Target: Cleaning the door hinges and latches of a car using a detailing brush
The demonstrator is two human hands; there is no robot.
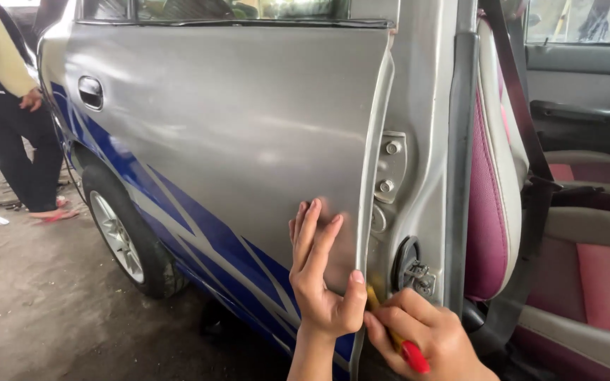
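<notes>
Left hand (323, 271) flat, fingers spread open, pressed against silver rear door (234, 134) near its front edge, holding nothing. Right hand (428, 335) closed around tool with yellow shaft and red handle (407, 351), just beside left thumb. Tool tip hidden at door edge, by rubber seal strip (375, 162). Hinge bolts (390, 166) on pillar above. Pink seat (488, 212) right. Another person (1, 92) stands far left by rear wheel (125, 233).
</notes>
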